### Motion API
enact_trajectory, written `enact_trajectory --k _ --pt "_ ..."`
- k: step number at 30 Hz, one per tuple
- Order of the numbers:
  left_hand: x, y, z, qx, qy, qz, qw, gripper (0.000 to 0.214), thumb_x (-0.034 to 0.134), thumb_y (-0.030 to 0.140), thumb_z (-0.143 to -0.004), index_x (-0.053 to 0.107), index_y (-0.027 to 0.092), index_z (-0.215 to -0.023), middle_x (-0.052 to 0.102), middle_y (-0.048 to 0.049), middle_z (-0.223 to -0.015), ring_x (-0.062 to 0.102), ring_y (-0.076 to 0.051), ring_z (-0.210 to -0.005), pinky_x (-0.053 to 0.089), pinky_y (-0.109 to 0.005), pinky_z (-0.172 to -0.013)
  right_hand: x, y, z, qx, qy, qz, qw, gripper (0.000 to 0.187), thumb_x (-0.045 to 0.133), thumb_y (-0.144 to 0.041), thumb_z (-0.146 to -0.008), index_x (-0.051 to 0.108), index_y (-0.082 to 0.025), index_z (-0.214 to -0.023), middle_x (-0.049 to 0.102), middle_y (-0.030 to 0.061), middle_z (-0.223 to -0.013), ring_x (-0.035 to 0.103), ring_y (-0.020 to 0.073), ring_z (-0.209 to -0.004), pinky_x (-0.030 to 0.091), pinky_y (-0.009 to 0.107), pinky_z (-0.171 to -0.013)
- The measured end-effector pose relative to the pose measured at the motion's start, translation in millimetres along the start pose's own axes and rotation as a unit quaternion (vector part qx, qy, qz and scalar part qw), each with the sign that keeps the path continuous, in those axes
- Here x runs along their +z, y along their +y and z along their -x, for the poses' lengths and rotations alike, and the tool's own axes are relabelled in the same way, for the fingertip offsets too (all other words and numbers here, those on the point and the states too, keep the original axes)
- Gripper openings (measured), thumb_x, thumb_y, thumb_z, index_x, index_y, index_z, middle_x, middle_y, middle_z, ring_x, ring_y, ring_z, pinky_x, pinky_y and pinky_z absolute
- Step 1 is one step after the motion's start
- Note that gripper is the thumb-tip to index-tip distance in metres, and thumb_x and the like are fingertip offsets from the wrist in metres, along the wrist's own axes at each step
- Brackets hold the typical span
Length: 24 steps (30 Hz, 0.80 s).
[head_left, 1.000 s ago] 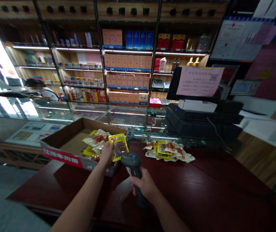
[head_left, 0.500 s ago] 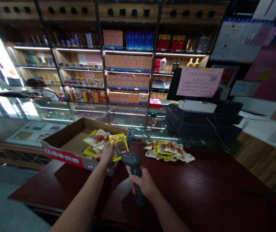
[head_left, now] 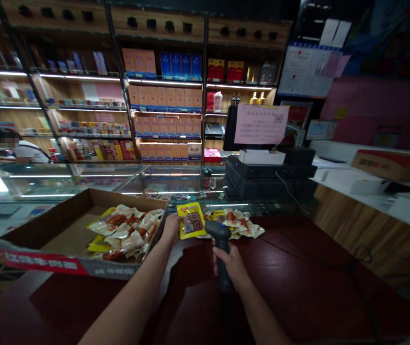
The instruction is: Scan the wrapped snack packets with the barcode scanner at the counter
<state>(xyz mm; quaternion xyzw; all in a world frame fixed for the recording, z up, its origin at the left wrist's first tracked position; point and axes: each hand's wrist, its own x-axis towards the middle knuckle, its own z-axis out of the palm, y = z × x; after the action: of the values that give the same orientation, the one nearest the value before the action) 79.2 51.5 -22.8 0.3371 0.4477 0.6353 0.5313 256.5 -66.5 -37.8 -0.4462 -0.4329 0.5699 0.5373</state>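
Observation:
Pinched by its left edge, a yellow snack packet (head_left: 191,221) hangs upright in my left hand (head_left: 171,231). A dark grey barcode scanner (head_left: 222,258) stands upright in my right hand (head_left: 232,263), fingers wrapped round its handle. The scanner's head is close to the packet's lower right corner. Behind both lies a pile of snack packets (head_left: 244,224) on the dark red table (head_left: 277,287), partly hidden by the held packet and the scanner. Left of my left hand, a cardboard box (head_left: 61,220) holds several more clear and yellow packets (head_left: 129,232).
A glass display counter (head_left: 119,184) runs behind the table. At the back right stand a black monitor with a pink notice (head_left: 261,123) and a black cash drawer (head_left: 269,182). A person (head_left: 28,148) is at the far left. Shelves of boxes (head_left: 165,98) line the back wall.
My left hand has carried the yellow packet right, out from over the box to in front of the pile. The scanner has shifted slightly right. The view has turned right.

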Motion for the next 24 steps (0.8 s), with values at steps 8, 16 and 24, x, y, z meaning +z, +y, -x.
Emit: enact_trajectory --k 8,16,24 --pt "81.4 -51.7 -34.5 -0.005 -0.056 -0.198 0.979 0.011 0.057 0.010 -0.060 0.063 0.012 -0.069 0.065 -0.0059 -0.058 0.064 -0.020 -0.058 0.050 -0.029 -0.055 -48.9 -11.2 7.2 -0.017 0.057 -0.010 0.998 0.041 0.066 -0.041 -0.062 0.050 -0.016 -0.090 0.055 -0.0070 -0.046 0.048 0.0104 -0.032 0.040 0.022 -0.031" --pt "87.6 -61.5 -44.1 0.088 -0.022 -0.332 0.939 0.044 0.057 -0.003 -0.058 0.065 0.009 -0.099 0.069 -0.0148 -0.102 0.064 -0.023 -0.096 0.048 -0.028 -0.080 -59.6 -14.9 14.9 -0.016 0.065 -0.010 0.998 0.041 0.066 -0.041 -0.063 0.050 -0.016 -0.091 0.054 -0.0074 -0.046 0.047 0.0099 -0.031 0.040 0.021 -0.032" --pt "58.3 -42.7 -32.4 0.132 -0.038 -0.383 0.913 0.031 0.058 0.007 -0.069 0.067 0.012 -0.098 0.070 -0.0107 -0.098 0.065 -0.018 -0.089 0.049 -0.027 -0.080 -41.8 -10.2 17.5 -0.009 0.037 -0.012 0.999 0.043 0.067 -0.042 -0.062 0.050 -0.015 -0.091 0.055 -0.0069 -0.047 0.048 0.0105 -0.032 0.040 0.022 -0.032"
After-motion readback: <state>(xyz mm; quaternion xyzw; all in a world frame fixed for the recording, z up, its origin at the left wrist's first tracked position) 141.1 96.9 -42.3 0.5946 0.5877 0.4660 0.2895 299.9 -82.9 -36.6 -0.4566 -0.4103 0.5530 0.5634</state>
